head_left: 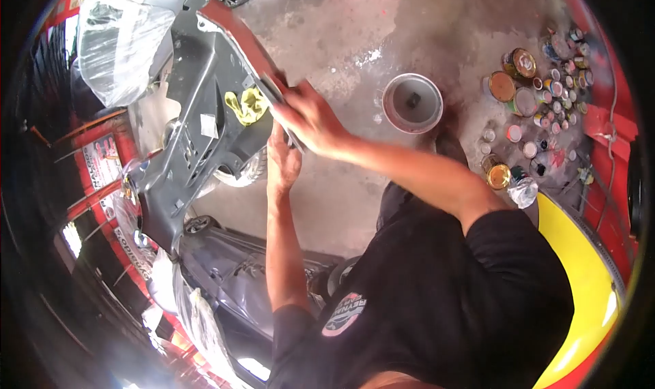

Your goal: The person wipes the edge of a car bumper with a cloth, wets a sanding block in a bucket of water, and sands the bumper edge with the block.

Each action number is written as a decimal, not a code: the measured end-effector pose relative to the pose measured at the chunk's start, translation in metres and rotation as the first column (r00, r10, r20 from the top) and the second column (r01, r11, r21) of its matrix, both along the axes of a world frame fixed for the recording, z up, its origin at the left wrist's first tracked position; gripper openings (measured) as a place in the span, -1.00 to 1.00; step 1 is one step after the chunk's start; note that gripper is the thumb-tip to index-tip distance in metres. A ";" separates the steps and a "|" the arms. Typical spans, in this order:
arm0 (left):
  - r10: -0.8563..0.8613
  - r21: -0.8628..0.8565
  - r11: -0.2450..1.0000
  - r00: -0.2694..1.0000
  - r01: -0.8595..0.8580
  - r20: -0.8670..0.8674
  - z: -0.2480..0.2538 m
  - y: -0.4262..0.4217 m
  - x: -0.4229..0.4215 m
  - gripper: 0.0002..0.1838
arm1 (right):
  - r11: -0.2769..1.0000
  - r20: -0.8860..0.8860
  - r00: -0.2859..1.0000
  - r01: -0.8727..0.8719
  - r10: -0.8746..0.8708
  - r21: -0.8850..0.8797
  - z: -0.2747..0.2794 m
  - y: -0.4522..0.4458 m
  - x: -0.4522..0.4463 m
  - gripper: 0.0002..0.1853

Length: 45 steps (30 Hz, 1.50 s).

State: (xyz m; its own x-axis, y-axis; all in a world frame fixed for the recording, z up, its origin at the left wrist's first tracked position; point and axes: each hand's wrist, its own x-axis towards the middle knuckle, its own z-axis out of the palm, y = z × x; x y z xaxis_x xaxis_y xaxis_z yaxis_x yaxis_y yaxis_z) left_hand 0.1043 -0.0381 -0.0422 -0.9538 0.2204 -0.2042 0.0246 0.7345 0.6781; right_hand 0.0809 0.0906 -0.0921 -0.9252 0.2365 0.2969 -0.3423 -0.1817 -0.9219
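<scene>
A long, narrow reddish-brown panel [245, 41] with a pale edge slants up and left from my hands. My left hand [283, 158] grips its near end from below, fingers closed. Over the panel's face lies my right hand [314, 118], slightly blurred, its fingers bent around a thin dark flat piece [274, 89] pressed against the panel; what that piece is I cannot make out. Just left of both hands, a crumpled yellow cloth [247, 107] rests on a large dark grey car bumper [194, 109].
A bucket [413, 128] with greyish contents stands on the concrete floor [341, 48]. Several paint cans [501, 87] crowd the right side. A yellow body panel [580, 266] is at lower right. A dark car [232, 280] and a plastic-wrapped light car [123, 41] stand left.
</scene>
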 end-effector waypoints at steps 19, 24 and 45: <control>-0.176 -0.112 0.981 0.973 0.160 -0.148 -0.023 -0.011 -0.008 -0.39 | 0.997 0.135 0.990 -0.059 0.053 0.041 -0.035 -0.006 -0.103 -0.59; -0.171 -0.021 0.985 0.951 0.171 -0.258 -0.036 -0.014 -0.020 -0.35 | 0.996 0.026 1.000 -0.006 0.003 0.087 -0.019 0.001 0.003 -0.58; -0.093 -0.041 0.995 0.966 0.086 -0.239 -0.027 -0.003 -0.016 -0.42 | 0.990 0.108 0.994 0.019 -0.034 0.140 -0.018 -0.006 -0.081 -0.67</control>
